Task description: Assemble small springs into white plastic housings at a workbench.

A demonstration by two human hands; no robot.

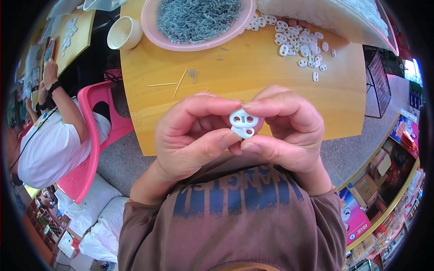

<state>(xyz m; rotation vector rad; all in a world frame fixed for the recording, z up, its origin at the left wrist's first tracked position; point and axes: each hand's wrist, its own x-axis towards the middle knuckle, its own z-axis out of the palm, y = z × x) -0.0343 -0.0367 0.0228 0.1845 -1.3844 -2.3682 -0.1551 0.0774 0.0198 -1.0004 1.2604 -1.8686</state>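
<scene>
Between the fingertips of both hands, close to my chest, is a white plastic two-hole cord lock (pixel 243 119). It shows an oval face with two round holes, and a second white part with a hole sits against its lower side. My left hand (pixel 195 131) pinches it from the left with thumb and fingers. From the right, my right hand (pixel 289 128) grips it, its thumb low and its index finger at the top edge. The fingers hide the edges of the parts, so I cannot tell how they join.
A pink basin (pixel 199 45) of small metal springs stands at the far edge beside a cream cup (pixel 125 33). White cord lock parts (pixel 304 44) lie heaped at the far right. Two toothpicks (pixel 180 84) and several springs (pixel 193 74) rest nearby. A person (pixel 58 122) sits on a pink chair (pixel 92 131).
</scene>
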